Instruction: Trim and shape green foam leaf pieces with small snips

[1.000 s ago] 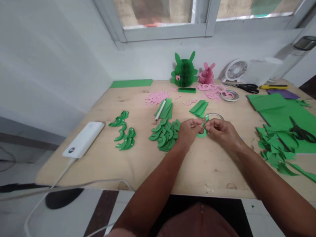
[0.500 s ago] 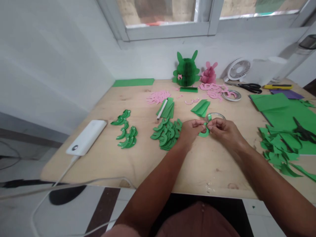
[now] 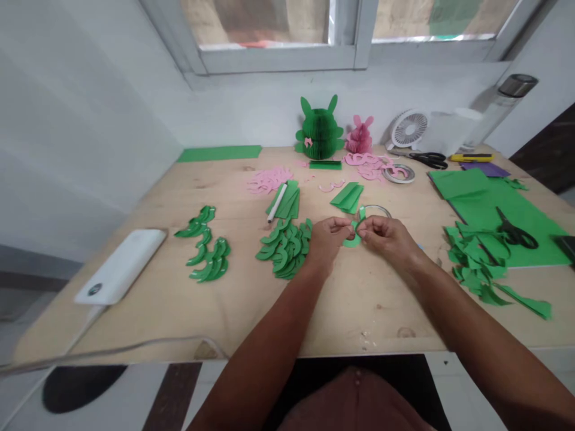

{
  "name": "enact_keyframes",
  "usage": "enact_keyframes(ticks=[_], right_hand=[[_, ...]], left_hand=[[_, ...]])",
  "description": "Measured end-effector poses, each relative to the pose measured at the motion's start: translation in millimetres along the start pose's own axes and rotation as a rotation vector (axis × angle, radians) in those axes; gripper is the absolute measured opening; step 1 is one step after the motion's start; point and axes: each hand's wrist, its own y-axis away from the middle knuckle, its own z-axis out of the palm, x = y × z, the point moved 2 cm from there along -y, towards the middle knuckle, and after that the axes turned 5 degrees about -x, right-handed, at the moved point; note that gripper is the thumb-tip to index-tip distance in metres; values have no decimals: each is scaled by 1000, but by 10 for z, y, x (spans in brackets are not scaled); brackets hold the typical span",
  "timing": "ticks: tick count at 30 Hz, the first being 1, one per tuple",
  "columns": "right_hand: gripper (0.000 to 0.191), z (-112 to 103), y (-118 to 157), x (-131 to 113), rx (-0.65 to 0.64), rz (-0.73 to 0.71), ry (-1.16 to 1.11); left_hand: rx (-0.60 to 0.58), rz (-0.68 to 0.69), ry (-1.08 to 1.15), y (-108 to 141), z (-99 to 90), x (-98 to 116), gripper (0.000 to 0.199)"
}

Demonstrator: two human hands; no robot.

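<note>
My left hand [image 3: 331, 238] is closed in a pinch on a small curved green paper piece [image 3: 353, 242], just above the table. Fingertips of my right hand [image 3: 385, 234] are also closed, pinching at the upper end of that piece. Whether a thin strip of tape is between them is too small to tell. Right behind the fingers lies a tape roll [image 3: 378, 208], partly hidden, with a bit of green at its left edge. Left of my left hand is a heap of curved green paper cutouts [image 3: 284, 248]. Farther left lie more green cutouts with whitish strips [image 3: 211, 257].
Folded green paper [image 3: 348, 196] and a white pen [image 3: 277, 202] lie beyond my hands. Green scraps [image 3: 476, 263] and scissors [image 3: 516, 230] are at right. A green paper figure [image 3: 320, 133] and a fan [image 3: 408, 129] stand at the back. A white power bank [image 3: 121, 266] sits left.
The camera view has shifted, so the table's things appear farther left. Both hands stay together at the green paper piece, with only slight finger movement.
</note>
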Motion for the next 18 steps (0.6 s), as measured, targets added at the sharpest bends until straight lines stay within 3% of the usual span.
enact_keyframes(ticks=[18], right_hand=[[20,-6,-4,14,-42,-100,49]], left_hand=[[-16,-81,103,-24,-24,-46,12]])
